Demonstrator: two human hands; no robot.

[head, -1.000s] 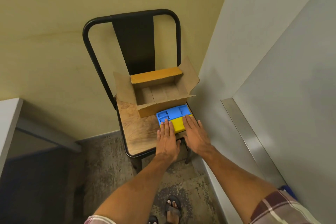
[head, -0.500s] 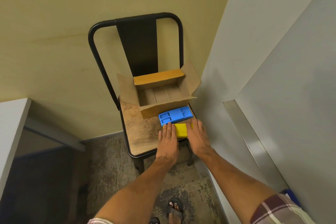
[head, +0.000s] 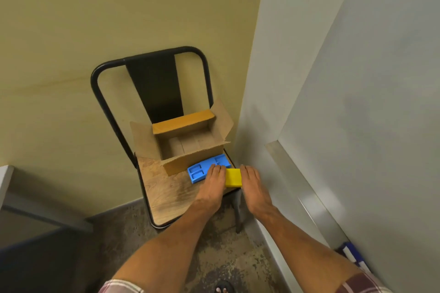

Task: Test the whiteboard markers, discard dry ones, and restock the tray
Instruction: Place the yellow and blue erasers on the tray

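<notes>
A blue tray (head: 202,170) with recessed compartments lies on the wooden seat of a chair (head: 164,195), against the front of an open cardboard box (head: 190,143). A yellow block (head: 233,177) sits at the tray's near right end, by the seat's edge. My left hand (head: 213,184) lies flat with straight fingers against the block's left side and over the tray. On the block's right side my right hand (head: 253,185) lies flat, also with straight fingers. No markers are visible.
The black metal chair stands in a corner against a yellow wall. A whiteboard (head: 381,126) with a metal ledge (head: 309,197) runs along the right. A blue object (head: 352,254) shows at the lower right. A grey table edge (head: 4,181) is at the left.
Both hands moved from on top of the yellow block to its two sides, and the block shifted nearer the seat's right edge. The view pulled back.
</notes>
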